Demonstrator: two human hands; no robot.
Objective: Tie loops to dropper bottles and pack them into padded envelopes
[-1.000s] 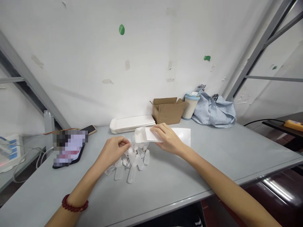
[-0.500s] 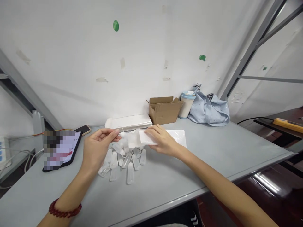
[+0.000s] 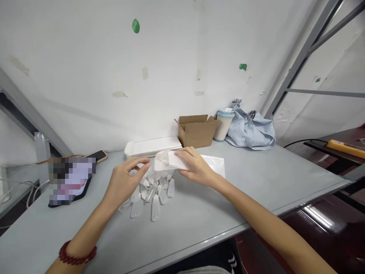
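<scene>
My right hand grips a small white box from above, its left end opened with flaps outward. Just left of that end is my left hand, thumb and forefinger slightly apart, with nothing visible between them. Below both hands lies a pile of translucent plastic tags, some with white loops of string; its back part is hidden by the hands and the box. Under my right hand a flat glossy white sheet or bag lies on the table.
Flat white boxes lie along the wall beside an open brown carton. Farther right are a lidded cup and a light blue cloth bag. A tablet-like device and a phone lie left on the grey table.
My left fingers have loosened from a pinch on a white string at the box's opening. The box's open end has tipped up slightly in my right hand. The view has shifted a little.
</scene>
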